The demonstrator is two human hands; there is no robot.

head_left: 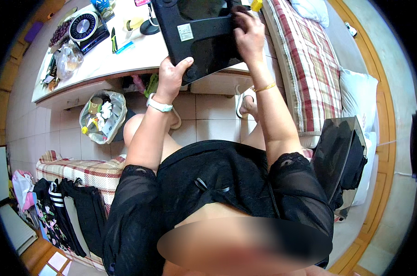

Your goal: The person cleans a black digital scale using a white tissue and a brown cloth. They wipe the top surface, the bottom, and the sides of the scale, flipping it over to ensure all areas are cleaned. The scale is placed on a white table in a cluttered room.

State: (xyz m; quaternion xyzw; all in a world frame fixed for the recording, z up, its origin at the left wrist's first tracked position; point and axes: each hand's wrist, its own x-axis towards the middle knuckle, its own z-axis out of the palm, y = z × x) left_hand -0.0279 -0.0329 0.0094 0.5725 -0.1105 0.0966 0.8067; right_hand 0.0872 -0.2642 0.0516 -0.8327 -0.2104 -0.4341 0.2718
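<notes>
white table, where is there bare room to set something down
The clearest patch on the white table is the front strip between the plastic bag and the black panel, in front of the blue stick. It is crowded at the left, with dark grapes and a round-faced gadget; the panel hides much of the right.

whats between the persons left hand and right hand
In the head view, a flat black panel spans the stretch between the left hand and the right hand, with a pale label on its visible face.
</notes>
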